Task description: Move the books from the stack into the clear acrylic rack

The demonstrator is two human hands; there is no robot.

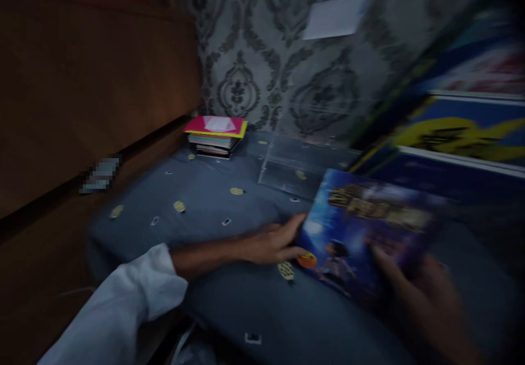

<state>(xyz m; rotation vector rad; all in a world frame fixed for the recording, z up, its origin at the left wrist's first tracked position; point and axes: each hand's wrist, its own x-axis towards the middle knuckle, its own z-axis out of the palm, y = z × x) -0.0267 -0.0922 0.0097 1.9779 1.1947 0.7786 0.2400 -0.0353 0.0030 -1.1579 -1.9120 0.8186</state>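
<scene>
Left grip [268, 244] and right grip [426, 294] holding blue book [336, 228], gold title [377, 210] illegibly blurred

No words can be read with certainty. The blue book [328, 225] carries large gold lettering [379, 210] across the upper part of its cover, too blurred to make out, and a round orange badge [307, 260] with illegible markings. Dark marks [441, 135] on the blue-and-yellow panel [490, 134] at right may be lettering, but they are smeared.
</scene>
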